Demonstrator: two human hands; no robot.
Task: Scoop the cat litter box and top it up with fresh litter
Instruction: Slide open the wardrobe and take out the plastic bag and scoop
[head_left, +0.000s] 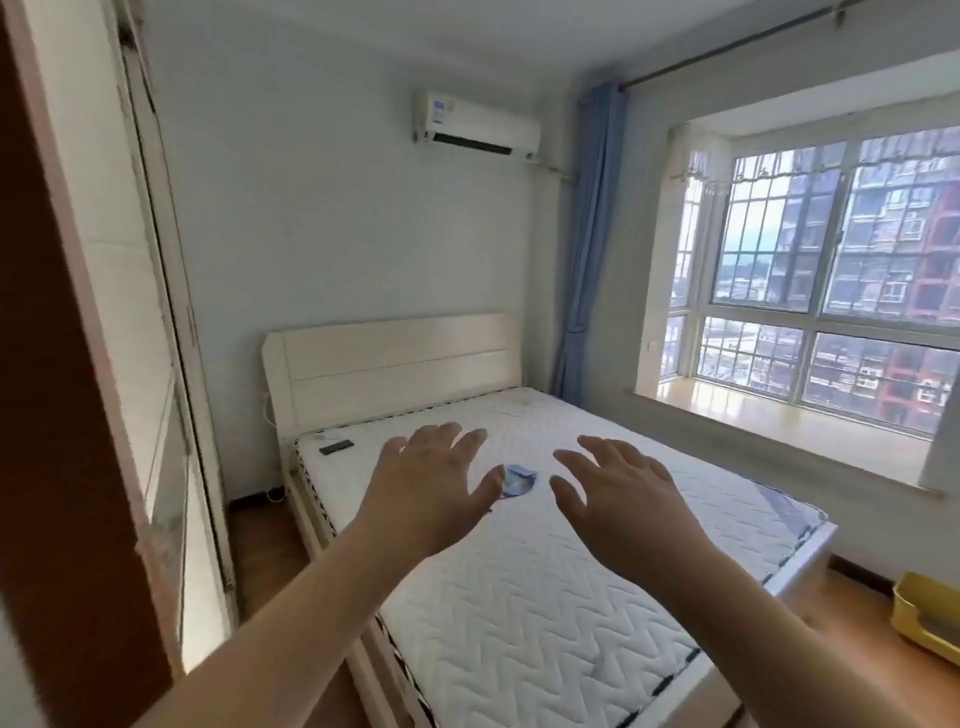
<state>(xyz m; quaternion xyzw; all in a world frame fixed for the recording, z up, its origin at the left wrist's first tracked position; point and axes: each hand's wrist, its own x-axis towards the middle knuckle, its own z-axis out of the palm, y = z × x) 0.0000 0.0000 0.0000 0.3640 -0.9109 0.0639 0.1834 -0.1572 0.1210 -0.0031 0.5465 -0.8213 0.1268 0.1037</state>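
Left hand (431, 483) and right hand (618, 493) hover spread wide, holding nothing, above the bare mattress (545, 597); yellow litter box (924, 618) at 4 o'clock.

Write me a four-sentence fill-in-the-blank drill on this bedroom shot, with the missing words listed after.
1. Both the left hand and right hand are spread open and hold ____.
2. The litter box at the right edge is coloured ____.
3. The black remote lies on the bare ____.
4. The air conditioner hangs on the wall above the ____.

Missing words: nothing; yellow; mattress; headboard
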